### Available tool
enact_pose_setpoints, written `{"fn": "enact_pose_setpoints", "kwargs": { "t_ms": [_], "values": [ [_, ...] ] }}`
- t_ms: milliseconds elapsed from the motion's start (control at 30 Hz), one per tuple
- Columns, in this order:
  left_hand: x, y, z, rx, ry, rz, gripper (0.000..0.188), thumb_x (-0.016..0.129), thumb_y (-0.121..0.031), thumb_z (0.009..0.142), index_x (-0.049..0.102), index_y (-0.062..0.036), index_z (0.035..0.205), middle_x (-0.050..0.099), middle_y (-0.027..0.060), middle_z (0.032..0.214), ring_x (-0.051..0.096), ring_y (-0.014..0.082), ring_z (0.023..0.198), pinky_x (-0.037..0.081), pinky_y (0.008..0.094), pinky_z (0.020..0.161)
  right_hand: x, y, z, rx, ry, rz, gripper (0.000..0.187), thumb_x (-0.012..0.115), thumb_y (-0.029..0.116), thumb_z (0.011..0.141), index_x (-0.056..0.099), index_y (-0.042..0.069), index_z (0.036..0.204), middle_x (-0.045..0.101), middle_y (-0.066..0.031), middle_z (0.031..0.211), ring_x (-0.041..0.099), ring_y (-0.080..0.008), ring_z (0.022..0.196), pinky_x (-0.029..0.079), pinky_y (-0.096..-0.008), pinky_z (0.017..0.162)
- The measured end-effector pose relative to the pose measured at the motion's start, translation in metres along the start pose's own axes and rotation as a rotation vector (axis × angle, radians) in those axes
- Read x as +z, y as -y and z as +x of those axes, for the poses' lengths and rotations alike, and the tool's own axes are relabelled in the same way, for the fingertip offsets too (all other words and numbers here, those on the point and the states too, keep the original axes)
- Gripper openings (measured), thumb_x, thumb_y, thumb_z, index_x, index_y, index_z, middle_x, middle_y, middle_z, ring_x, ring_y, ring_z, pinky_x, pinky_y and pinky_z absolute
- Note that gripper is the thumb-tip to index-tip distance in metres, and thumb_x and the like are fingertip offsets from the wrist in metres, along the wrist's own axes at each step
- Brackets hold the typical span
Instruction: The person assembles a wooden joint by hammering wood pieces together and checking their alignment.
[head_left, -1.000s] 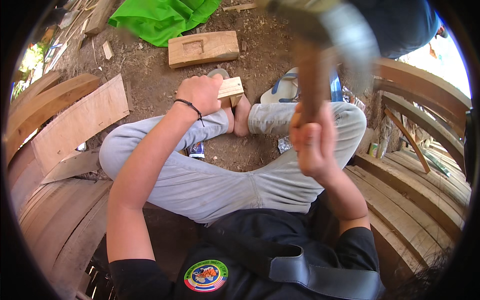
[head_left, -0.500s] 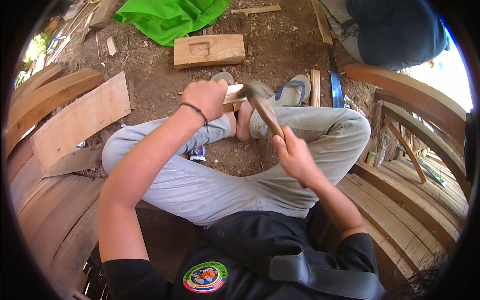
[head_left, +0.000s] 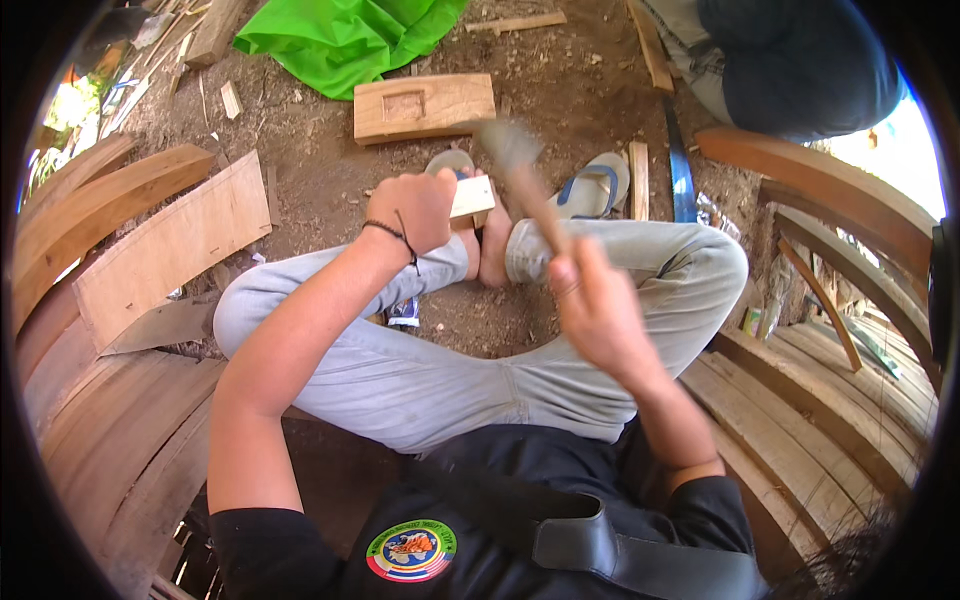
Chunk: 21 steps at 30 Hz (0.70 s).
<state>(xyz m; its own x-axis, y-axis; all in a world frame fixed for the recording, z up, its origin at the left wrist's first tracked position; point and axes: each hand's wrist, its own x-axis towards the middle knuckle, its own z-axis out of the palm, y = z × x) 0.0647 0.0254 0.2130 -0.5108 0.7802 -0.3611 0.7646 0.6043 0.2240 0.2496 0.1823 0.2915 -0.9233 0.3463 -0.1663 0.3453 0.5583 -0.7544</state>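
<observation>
My left hand (head_left: 412, 212) is closed around a short pale piece of wood (head_left: 471, 198), whose right end sticks out past the fist. It is held above my crossed feet, and my palm hides its other end. My right hand (head_left: 598, 308) grips the wooden handle of a hammer (head_left: 538, 205). The hammer's head is blurred by motion and stands apart from the wood, slightly beyond its right end. On the dirt ahead lies a thick wooden block (head_left: 450, 112) with a rectangular recess cut in its top.
A bright green cloth (head_left: 350, 40) lies on the far ground. Grey sandals (head_left: 592, 188) rest near my feet, with a saw-like blue blade (head_left: 680, 165) to their right. Boards (head_left: 175, 245) and curved timbers (head_left: 810, 175) flank me. Another person's leg (head_left: 790, 65) is at the far right.
The hammer's head has lifted off the end of the pale wood and moved up and away from it. My left hand keeps its hold, with the wood turned slightly. The view has shifted a little.
</observation>
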Motion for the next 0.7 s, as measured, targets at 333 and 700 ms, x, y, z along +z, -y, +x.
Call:
{"fn": "enact_pose_setpoints", "kwargs": {
  "t_ms": [333,700],
  "values": [
    [0.000,0.006,0.005,0.074,-0.006,-0.036,0.027,0.066,-0.015,0.068,0.061,-0.0029,0.092,0.068,0.0223,0.081,0.069,0.0374,0.078,0.056,0.0457,0.070,0.025,-0.026,-0.011,0.256,0.175,0.001,0.025,0.049,0.028,0.100,0.049,0.002,0.101,0.059,-0.0293,0.072,0.056,-0.0536,0.077,0.044,-0.0498,0.058],
    [0.002,0.009,0.010,0.075,0.002,-0.098,0.023,0.066,-0.017,0.069,0.062,-0.0040,0.088,0.069,0.0193,0.079,0.070,0.0355,0.076,0.057,0.0444,0.068,0.027,-0.018,-0.025,0.162,0.089,-0.027,0.028,0.050,0.027,0.100,0.053,0.000,0.106,0.057,-0.0239,0.072,0.058,-0.0442,0.074,0.046,-0.0477,0.059]
  ]
}}
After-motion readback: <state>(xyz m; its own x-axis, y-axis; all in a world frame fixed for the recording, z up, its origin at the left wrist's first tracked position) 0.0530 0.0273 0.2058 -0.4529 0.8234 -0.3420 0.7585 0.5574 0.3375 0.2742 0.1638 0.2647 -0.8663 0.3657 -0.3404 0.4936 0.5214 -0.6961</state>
